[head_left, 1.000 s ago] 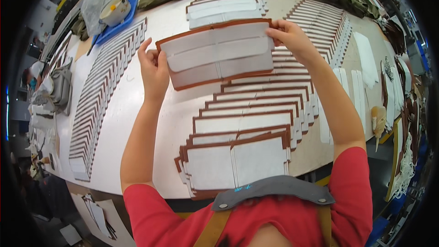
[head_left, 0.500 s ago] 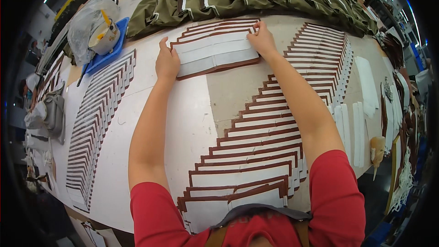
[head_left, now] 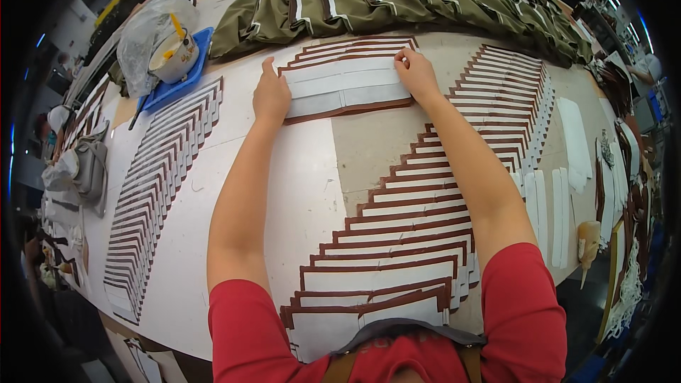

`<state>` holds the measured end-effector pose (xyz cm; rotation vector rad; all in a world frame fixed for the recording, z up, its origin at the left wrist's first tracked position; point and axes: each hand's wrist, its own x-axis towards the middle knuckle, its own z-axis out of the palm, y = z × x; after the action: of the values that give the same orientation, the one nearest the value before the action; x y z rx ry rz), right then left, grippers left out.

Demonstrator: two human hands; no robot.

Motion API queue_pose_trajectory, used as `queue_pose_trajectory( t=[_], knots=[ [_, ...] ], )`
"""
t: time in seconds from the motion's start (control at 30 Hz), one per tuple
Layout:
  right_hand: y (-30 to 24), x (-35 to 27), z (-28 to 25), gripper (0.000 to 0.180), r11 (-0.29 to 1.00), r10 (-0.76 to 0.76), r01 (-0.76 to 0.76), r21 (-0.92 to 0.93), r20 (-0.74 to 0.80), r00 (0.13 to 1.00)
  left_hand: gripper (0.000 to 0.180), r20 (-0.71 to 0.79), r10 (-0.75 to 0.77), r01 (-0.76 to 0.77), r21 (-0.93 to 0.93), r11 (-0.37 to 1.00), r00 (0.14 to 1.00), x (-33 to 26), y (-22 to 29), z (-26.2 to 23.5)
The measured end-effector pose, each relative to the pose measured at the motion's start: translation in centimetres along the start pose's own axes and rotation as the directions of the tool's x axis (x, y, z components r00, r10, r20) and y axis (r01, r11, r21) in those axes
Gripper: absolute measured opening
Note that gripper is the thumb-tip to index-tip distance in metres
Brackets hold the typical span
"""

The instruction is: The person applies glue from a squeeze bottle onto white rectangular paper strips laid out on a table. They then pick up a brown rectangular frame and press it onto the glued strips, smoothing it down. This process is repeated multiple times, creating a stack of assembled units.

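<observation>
A white panel with brown edging (head_left: 344, 84) lies on the far middle of the table, atop a stepped row of similar panels (head_left: 362, 44). At its left edge rests my left hand (head_left: 272, 98), thumb and fingers apart and stretched forward, touching the side. My right hand (head_left: 418, 78) pinches the panel's upper right edge between thumb and bent fingers. A light crease runs across the panel. Part of its left edge is hidden by my left hand.
Overlapping brown-edged panels (head_left: 397, 230) run beneath my right arm, with another row (head_left: 159, 191) at left. Folded olive-green fabric pieces (head_left: 333, 7) line the back. A blue tray (head_left: 181, 84) holds a white pot (head_left: 172, 60). White strips (head_left: 559, 220) and a glue bottle (head_left: 587, 241) lie right.
The whole view has shifted slightly, so everything sits a little lower and further right. Both hands stay at the same panel's sides, with scarcely any movement against it.
</observation>
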<state>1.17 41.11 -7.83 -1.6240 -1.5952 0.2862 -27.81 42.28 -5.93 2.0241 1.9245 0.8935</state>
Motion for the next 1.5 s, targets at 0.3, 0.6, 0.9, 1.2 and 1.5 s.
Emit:
queue_pose_trajectory(
  t=[0.3,0.6,0.9,1.2,1.5],
  knots=[
    [0.8,-0.2,0.1,0.016,0.982,-0.122,0.114,-0.149,-0.045,0.992,0.031,-0.094,0.159,-0.121,0.323,0.938,0.983,-0.4,0.5,0.5],
    [3.9,4.0,-1.3,0.025,0.933,0.237,-0.226,0.279,-0.005,0.971,0.02,-0.007,0.457,-0.457,-0.003,0.89,0.89,-5.3,2.8,2.4],
    [2.7,4.6,-0.1,0.026,0.944,0.327,-0.329,-0.025,-0.058,0.943,0.021,-0.045,0.483,-0.484,-0.001,0.875,0.874,-5.5,2.7,2.7],
    [1.4,4.3,-0.8,0.019,0.953,0.289,-0.285,-0.103,0.021,0.957,0.023,-0.021,0.486,-0.486,0.002,0.874,0.874,-5.7,2.6,2.2],
    [1.8,-0.8,-15.5,0.021,0.977,0.114,-0.127,-0.173,-0.087,0.99,0.019,-0.161,0.551,-0.558,0.002,0.83,0.819,-5.5,3.4,2.2]
  ],
)
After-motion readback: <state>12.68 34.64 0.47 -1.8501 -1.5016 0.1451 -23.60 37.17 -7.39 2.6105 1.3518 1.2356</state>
